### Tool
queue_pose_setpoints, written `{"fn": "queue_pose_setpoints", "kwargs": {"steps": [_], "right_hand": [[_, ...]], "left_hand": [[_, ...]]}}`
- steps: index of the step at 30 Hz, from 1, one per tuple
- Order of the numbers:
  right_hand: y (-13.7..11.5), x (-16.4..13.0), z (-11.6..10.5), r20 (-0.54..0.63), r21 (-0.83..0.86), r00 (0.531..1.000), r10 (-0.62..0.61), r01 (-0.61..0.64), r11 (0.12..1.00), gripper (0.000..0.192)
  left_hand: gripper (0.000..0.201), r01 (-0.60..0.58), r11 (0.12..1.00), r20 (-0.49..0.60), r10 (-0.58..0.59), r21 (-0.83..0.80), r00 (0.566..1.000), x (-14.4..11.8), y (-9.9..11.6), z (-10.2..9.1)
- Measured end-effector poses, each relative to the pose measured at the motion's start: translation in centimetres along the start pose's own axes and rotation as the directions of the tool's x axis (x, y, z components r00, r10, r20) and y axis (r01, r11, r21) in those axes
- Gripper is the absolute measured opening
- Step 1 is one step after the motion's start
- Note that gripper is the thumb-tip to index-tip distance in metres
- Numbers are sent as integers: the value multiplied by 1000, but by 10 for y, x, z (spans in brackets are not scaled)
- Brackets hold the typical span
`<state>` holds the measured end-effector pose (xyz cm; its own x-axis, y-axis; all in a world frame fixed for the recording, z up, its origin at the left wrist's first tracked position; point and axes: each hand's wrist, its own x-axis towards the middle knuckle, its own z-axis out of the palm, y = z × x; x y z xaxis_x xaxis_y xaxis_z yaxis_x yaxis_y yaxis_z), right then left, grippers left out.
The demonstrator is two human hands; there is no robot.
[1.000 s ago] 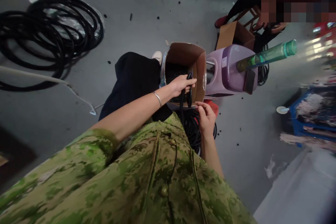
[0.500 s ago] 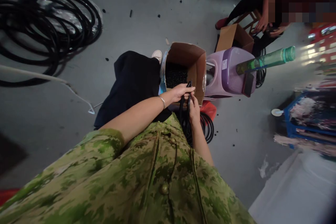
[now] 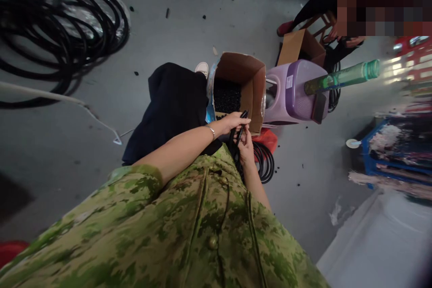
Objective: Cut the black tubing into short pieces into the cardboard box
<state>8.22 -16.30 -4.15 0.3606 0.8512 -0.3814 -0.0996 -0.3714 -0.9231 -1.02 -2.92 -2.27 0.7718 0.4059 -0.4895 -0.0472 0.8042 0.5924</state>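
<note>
My left hand (image 3: 232,122) grips the end of a black cable (image 3: 241,122) just in front of an open cardboard box (image 3: 243,73) that holds small black pieces. Right below it, my right hand (image 3: 246,146) also holds the same cable, the two hands touching. The rest of the cable hangs down into a black coil (image 3: 265,162) on the floor by my right side. A silver bracelet sits on my left wrist. My camouflage jacket fills the lower part of the view.
A purple plastic stool (image 3: 293,92) with a green bottle (image 3: 340,77) stands right of the box. A big coil of black hose (image 3: 64,27) lies far left. Another person sits at the top right beside a second cardboard box (image 3: 297,45). Blue crate (image 3: 388,153) at right.
My right hand rose from the floor coil to join my left hand on the cable end. Both hands drew back slightly from the box toward my body.
</note>
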Motion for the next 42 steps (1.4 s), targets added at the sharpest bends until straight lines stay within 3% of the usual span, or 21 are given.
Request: {"fn": "queue_pose_setpoints", "kwargs": {"steps": [3,7,9,12,15,19,22,25,33,38,42], "right_hand": [[-2,-2,0,-49,40,998,26,-25,999,78],[-9,-6,-3,-63,97,996,70,-64,993,71],[-15,-7,-5,-115,95,992,45,-34,995,69],[-26,-3,-11,-248,35,966,-78,89,995,68],[-36,2,-18,-309,-35,930,-201,200,979,67],[-36,5,-24,-263,-34,953,-152,149,988,72],[-28,7,-21,-260,13,963,-70,75,997,73],[-24,11,-16,-250,60,967,-57,74,995,74],[-32,25,-14,-167,43,979,-117,126,991,71],[-43,43,-13,-197,-12,957,-211,213,977,68],[-60,62,-10,-199,-91,940,-277,263,960,66]], "left_hand": [[20,-21,998,19,22,-60,1000,1,0,2],[25,-40,966,-218,-17,-257,976,7,8,6],[30,-44,929,-268,-61,-367,962,11,15,15],[30,-4,914,-112,-46,-407,993,15,22,40],[34,71,968,87,-52,-239,995,14,19,57],[33,30,1000,221,-29,-3,975,12,-1,40],[29,38,992,183,-59,117,981,10,-15,15],[18,27,995,82,-35,99,996,4,-21,3],[24,2,999,50,-4,34,999,-2,-26,4],[25,18,998,-20,-19,-68,1000,-6,-26,3],[18,-134,984,-166,113,-121,980,-16,-20,4]]}}
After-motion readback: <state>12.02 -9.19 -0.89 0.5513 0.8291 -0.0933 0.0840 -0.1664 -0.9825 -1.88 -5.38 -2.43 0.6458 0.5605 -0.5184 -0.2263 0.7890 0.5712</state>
